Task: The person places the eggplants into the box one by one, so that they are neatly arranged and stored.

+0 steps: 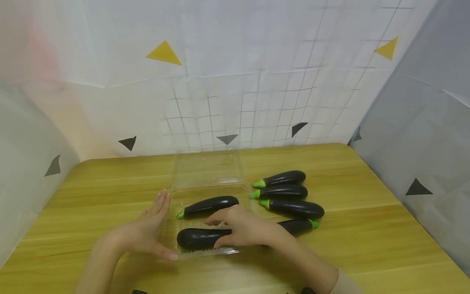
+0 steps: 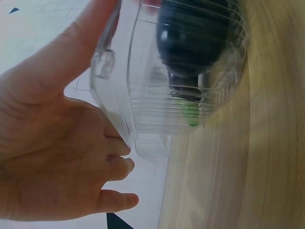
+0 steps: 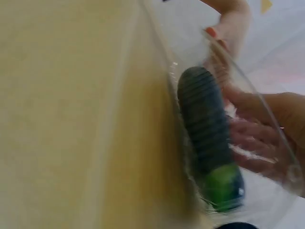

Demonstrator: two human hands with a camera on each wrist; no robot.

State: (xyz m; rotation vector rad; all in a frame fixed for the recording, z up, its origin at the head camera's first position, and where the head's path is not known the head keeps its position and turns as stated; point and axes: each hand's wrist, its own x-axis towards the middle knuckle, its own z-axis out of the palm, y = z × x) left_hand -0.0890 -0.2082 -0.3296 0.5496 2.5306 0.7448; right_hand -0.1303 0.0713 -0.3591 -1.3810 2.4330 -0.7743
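A clear plastic clamshell box (image 1: 205, 255) lies with its lid folded back. Inside it are a rear eggplant (image 1: 211, 205) with its green stem to the left and a front eggplant (image 1: 194, 239) with its round end to the left. My left hand (image 1: 148, 230) rests against the box's left side, fingers straight and thumb at the front corner. Over the front eggplant my right hand (image 1: 246, 226) reaches down, thumb and fingers spread apart around its right part. In the right wrist view this eggplant (image 3: 202, 124) lies along the box wall, its green end nearest the camera.
Right of the box lie three eggplants side by side, stems left: the back one (image 1: 286, 178), the middle one (image 1: 286, 192) and the front one (image 1: 297, 209). Another eggplant (image 1: 295, 227), partly behind the right wrist, points its stem right. White sheeting (image 1: 220, 94) encloses the wooden table (image 1: 367, 237).
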